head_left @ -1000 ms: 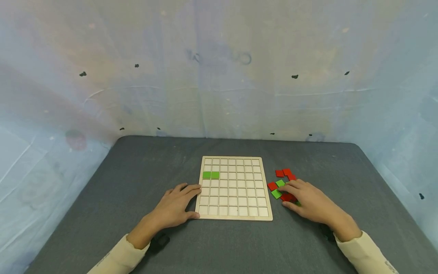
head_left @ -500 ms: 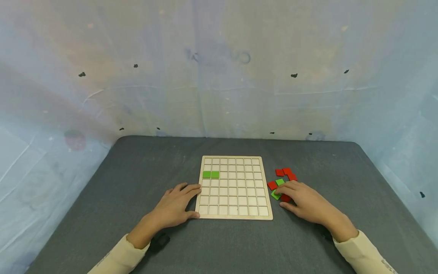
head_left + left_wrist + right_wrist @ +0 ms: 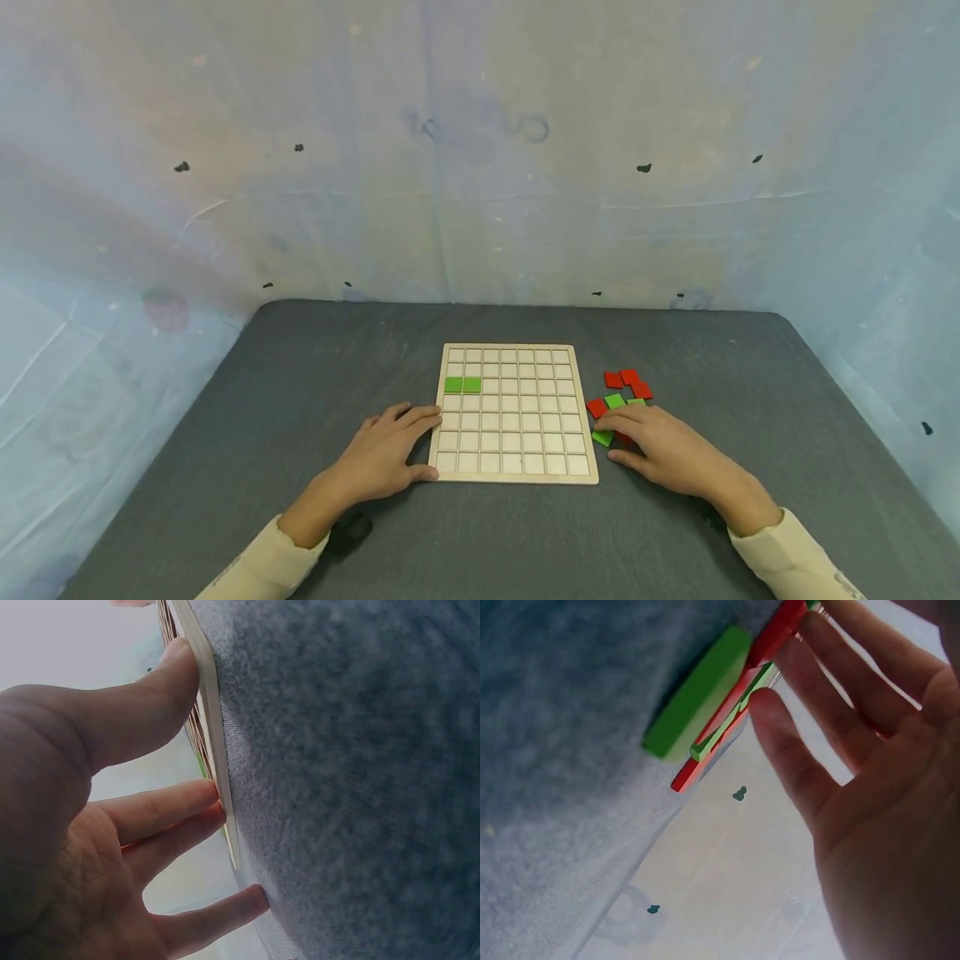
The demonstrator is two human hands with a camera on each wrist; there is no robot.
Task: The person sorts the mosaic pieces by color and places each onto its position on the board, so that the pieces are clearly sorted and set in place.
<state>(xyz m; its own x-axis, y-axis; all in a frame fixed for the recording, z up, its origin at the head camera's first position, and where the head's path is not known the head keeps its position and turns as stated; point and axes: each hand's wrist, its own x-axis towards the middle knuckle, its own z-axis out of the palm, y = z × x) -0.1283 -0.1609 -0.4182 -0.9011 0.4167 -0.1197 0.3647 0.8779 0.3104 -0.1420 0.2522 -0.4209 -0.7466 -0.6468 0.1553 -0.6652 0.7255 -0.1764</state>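
My left hand (image 3: 381,454) rests against the left side of a wooden grid board (image 3: 512,401). In the left wrist view its thumb and fingertips touch the board's rim (image 3: 211,701), with the fingers spread. Two green square tiles (image 3: 472,385) lie side by side in the board's third row, at the left. To the right of the board, my right hand (image 3: 667,450) is over a loose group of tiles. Its fingertips are at a green tile (image 3: 602,438) near the board's edge, fingers mostly extended. The hand partly hides a red tile (image 3: 624,440).
Beyond the right hand lie several red tiles (image 3: 628,377) and another green tile (image 3: 615,401), flat on the dark grey table (image 3: 480,542). A red tile (image 3: 597,408) sits close to the board's right edge. A pale cloth backdrop (image 3: 480,208) surrounds the table.
My right hand has moved left and slightly toward me. The green tile at its fingertips has slid a little the same way. The left hand and board have stayed put.
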